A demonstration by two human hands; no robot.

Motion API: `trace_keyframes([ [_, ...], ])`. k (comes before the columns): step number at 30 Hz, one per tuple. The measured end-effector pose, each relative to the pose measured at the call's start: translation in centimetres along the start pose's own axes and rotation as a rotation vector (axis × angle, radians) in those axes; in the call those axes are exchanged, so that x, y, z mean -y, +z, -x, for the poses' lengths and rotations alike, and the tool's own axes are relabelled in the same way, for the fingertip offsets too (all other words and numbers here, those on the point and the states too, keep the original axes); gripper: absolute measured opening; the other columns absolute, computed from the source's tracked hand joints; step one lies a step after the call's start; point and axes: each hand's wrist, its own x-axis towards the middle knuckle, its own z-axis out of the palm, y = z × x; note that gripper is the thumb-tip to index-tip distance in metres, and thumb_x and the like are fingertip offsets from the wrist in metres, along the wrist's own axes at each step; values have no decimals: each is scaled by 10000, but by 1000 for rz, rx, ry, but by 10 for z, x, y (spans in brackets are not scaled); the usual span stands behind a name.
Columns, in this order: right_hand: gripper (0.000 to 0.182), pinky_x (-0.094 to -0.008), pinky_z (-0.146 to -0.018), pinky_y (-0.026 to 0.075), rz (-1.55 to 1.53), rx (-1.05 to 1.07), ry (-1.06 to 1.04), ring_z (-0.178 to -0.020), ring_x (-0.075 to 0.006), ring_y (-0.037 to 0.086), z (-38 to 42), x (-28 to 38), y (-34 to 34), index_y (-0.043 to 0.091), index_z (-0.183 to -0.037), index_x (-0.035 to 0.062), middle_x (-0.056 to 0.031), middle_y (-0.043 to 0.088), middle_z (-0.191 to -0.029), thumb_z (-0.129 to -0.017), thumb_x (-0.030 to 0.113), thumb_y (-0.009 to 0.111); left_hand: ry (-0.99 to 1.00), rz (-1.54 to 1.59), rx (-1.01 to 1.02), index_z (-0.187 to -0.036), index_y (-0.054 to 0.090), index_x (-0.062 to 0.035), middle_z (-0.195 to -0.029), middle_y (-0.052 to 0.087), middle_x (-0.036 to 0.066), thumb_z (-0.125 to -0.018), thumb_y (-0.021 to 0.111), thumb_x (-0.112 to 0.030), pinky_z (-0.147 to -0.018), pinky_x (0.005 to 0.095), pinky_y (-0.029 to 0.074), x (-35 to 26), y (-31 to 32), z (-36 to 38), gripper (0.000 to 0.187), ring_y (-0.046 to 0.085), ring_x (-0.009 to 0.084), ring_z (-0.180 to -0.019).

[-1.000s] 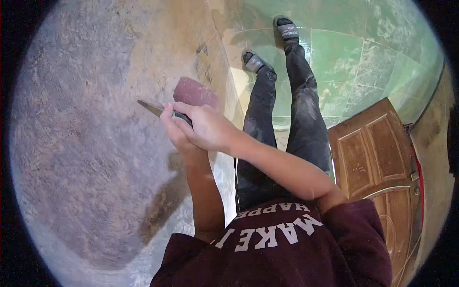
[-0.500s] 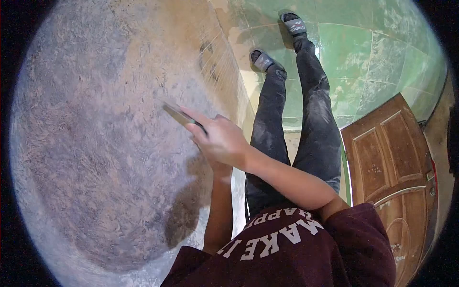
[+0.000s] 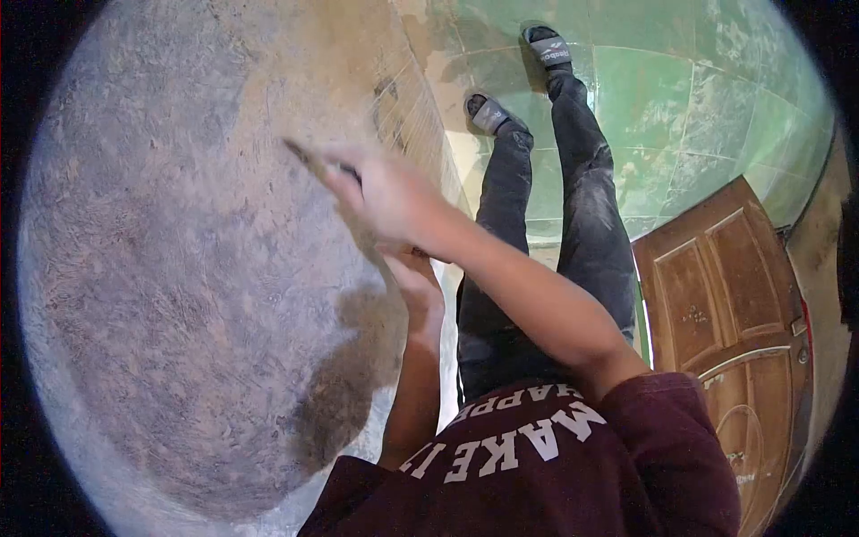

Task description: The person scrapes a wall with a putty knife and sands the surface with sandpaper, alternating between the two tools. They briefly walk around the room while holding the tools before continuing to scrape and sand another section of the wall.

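My right hand (image 3: 394, 199), smeared by motion, is closed around a trowel (image 3: 302, 154). The trowel's thin flat blade shows nearly edge-on and points up and left, over the rough wall (image 3: 188, 242). My left hand (image 3: 415, 279) is just below my right hand and close to its wrist. Its fingers are mostly hidden behind the right hand, and I cannot tell what they hold. The wall's surface is mottled grey and tan, with swirling marks. My arms' shadow (image 3: 344, 394) falls on its lower right part.
Green tiles with pale smears cover the floor (image 3: 640, 98), where my sandalled feet (image 3: 548, 46) stand. A brown panelled wooden door (image 3: 716, 295) is to my right. A tan strip with scratch marks (image 3: 407, 107) runs along the wall near the floor.
My right hand and the trowel have moved up and slightly left. The left hand now shows more below it, and the two hands have drawn a little apart.
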Motion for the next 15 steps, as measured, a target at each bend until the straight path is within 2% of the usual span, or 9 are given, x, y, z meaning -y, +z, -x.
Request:
trace_keyframes([
  [2,479,-497,-864,522,48,151,94,-1003,-439,667,38,31,-4,524,-1427,111,-291,678,-1074,-1020,362,494,1,8,25,-1199,582,11,-1061,630,104,-1055,229,-620,-850,347,469,-17,-39,38,737,577,218,-943],
  [3,475,-490,-869,521,67,61,32,-998,-433,671,37,14,23,536,-1416,102,-290,680,-1068,-1019,360,496,4,17,33,-1206,578,9,-1069,627,105,-1055,232,-618,-855,348,468,-30,-40,14,732,576,220,-951],
  [6,503,-510,-937,497,-32,153,96,-1039,-442,656,23,17,3,515,-1441,117,-281,688,-1073,-1019,390,500,-8,23,41,-1226,565,3,-1092,620,108,-1056,240,-612,-873,353,466,-2,-11,10,717,572,225,-973],
  [7,497,-525,-912,496,-17,157,153,-1018,-465,650,25,33,-19,514,-1439,114,-285,690,-1027,-1020,382,503,-10,32,54,-1233,561,1,-1100,617,109,-1056,243,-610,-878,355,465,2,4,-9,712,571,226,-981],
  [8,497,-525,-912,496,-7,164,154,-1018,-465,650,30,23,-10,514,-1439,114,-285,690,-1027,-1020,382,503,-11,48,59,-1240,557,-1,-1108,614,110,-1056,245,-608,-884,356,465,2,-3,5,707,570,228,-988],
  [10,466,-513,-811,513,51,-7,-53,-931,-469,657,43,13,17,537,-1408,93,-297,678,-954,-1020,350,508,-9,62,87,-1253,549,-5,-1123,609,112,-1056,251,-604,-896,360,463,-17,-31,30,698,567,231,-1003],
  [11,430,-510,-847,532,125,4,77,-961,-426,680,49,19,22,567,-1365,118,-267,694,-1009,-1000,343,536,-6,67,105,-1260,545,-7,-1131,607,113,-1056,253,-602,-901,361,463,-5,-27,34,693,566,232,-1010],
  [13,451,-522,-883,521,17,31,84,-1008,-437,665,8,14,9,550,-1388,115,-279,679,-1067,-1003,349,533,0,72,109,-1274,537,-11,-1147,601,114,-1057,259,-598,-913,364,461,2,-1,-6,685,564,235,-1025],
  [15,473,-534,-919,510,-103,31,99,-1054,-448,650,-3,14,5,533,-1411,112,-291,664,-1125,-1006,355,530,-6,56,131,-1287,529,-15,-1162,596,116,-1057,264,-594,-924,368,460,-2,-13,2,677,561,239,-1040],
])
